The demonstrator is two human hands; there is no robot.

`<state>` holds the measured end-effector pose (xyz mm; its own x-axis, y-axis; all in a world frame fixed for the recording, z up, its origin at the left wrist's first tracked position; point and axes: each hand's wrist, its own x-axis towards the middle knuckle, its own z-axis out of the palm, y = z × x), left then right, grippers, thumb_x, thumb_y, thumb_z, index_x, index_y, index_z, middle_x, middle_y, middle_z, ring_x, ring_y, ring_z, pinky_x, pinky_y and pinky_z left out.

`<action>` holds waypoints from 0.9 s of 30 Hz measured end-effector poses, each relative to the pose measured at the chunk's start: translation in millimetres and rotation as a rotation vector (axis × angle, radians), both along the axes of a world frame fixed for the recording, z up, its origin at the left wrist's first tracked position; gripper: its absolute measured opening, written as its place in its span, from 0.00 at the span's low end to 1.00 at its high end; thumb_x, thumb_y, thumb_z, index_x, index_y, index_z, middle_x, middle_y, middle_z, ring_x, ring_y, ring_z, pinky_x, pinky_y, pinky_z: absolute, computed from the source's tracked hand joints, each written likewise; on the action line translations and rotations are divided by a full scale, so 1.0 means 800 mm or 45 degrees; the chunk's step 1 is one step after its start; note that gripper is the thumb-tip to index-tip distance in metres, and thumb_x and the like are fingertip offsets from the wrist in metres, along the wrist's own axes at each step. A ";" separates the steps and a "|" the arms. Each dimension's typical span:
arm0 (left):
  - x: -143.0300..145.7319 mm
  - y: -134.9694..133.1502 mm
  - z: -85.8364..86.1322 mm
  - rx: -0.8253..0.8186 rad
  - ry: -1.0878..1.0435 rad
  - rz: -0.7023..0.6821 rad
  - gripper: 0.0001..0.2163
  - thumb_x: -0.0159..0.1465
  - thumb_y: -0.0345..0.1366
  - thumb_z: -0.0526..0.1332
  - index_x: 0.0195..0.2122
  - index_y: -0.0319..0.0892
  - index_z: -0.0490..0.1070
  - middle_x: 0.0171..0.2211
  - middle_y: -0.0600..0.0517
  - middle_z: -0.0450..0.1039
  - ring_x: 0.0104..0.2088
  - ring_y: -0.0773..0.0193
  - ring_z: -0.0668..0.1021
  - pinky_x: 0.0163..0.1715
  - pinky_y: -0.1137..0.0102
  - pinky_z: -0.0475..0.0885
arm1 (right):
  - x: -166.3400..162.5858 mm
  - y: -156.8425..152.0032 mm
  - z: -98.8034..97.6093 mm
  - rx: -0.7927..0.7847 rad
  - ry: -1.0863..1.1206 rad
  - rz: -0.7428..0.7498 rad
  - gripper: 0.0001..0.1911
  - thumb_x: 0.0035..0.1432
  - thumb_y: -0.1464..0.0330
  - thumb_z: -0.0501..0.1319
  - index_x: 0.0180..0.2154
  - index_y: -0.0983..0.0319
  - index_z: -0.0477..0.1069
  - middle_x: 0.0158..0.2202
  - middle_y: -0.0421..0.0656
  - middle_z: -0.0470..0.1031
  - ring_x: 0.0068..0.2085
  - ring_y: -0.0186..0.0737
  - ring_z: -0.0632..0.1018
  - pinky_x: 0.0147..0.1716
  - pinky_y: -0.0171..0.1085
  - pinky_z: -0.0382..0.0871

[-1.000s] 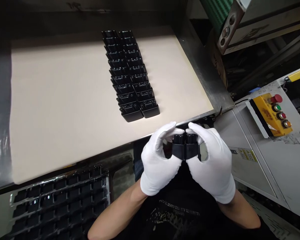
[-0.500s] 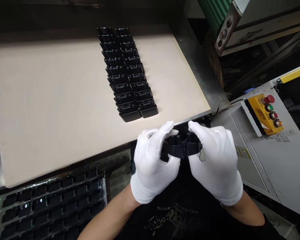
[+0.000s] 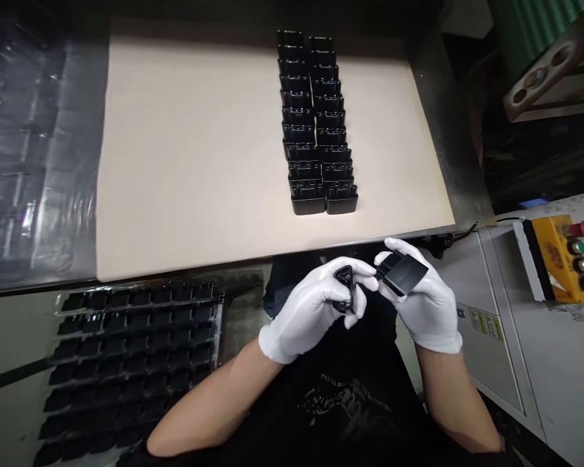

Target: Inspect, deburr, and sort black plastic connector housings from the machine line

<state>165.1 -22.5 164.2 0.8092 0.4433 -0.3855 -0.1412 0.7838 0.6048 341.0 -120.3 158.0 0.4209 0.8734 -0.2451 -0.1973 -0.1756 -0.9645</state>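
Note:
My left hand (image 3: 311, 308), in a white cotton glove, is shut on a small black plastic housing (image 3: 346, 288), its open end facing up. My right hand (image 3: 421, 305), also gloved, holds a second black plastic housing (image 3: 401, 272) between thumb and fingers, tilted with a flat side showing. The two housings are apart, a few centimetres from each other. Both hands are just below the front edge of a beige sheet (image 3: 175, 162). Two tight columns of similar black housings (image 3: 318, 123) stand on that sheet, beyond my fingertips.
A black multi-cell tray (image 3: 131, 363) filled with dark parts lies at lower left, with clear plastic film (image 3: 34, 149) beyond it. A yellow push-button control box (image 3: 559, 259) is mounted on a grey machine panel (image 3: 496, 363) at right.
The joined pair of housings has come apart, with one now in each hand. My hands have moved apart slightly, and the view has turned, shifting the sheet and columns to upright.

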 end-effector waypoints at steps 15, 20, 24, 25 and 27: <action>-0.025 -0.008 -0.002 0.285 0.142 0.111 0.25 0.51 0.21 0.75 0.48 0.45 0.74 0.39 0.52 0.76 0.30 0.67 0.77 0.27 0.72 0.76 | -0.014 -0.012 0.003 -0.171 0.103 0.161 0.32 0.53 0.68 0.77 0.60 0.53 0.77 0.58 0.46 0.81 0.44 0.44 0.84 0.45 0.44 0.84; -0.018 -0.010 -0.003 0.343 0.184 0.164 0.23 0.50 0.22 0.76 0.44 0.43 0.73 0.36 0.54 0.76 0.29 0.67 0.77 0.28 0.73 0.77 | -0.016 -0.011 0.008 -0.189 -0.034 0.197 0.25 0.53 0.65 0.80 0.53 0.56 0.82 0.56 0.46 0.83 0.55 0.49 0.84 0.54 0.47 0.83; -0.014 -0.013 -0.005 0.419 0.282 0.181 0.24 0.49 0.23 0.77 0.45 0.44 0.73 0.37 0.53 0.77 0.30 0.66 0.79 0.30 0.71 0.78 | -0.021 -0.007 0.014 -0.265 -0.026 0.197 0.17 0.59 0.64 0.76 0.49 0.59 0.82 0.47 0.45 0.86 0.50 0.48 0.86 0.49 0.45 0.84; -0.013 -0.015 -0.006 0.437 0.300 0.175 0.24 0.49 0.23 0.77 0.46 0.44 0.73 0.36 0.54 0.77 0.30 0.66 0.79 0.31 0.71 0.79 | -0.023 -0.006 0.016 -0.285 -0.040 0.175 0.17 0.57 0.64 0.76 0.48 0.60 0.83 0.46 0.45 0.86 0.49 0.48 0.86 0.48 0.44 0.84; -0.012 -0.017 -0.008 0.456 0.315 0.152 0.25 0.49 0.24 0.78 0.46 0.44 0.74 0.34 0.55 0.77 0.30 0.65 0.79 0.33 0.70 0.80 | -0.026 -0.005 0.021 -0.310 -0.067 0.137 0.16 0.55 0.65 0.76 0.46 0.60 0.83 0.45 0.44 0.87 0.47 0.47 0.87 0.47 0.43 0.84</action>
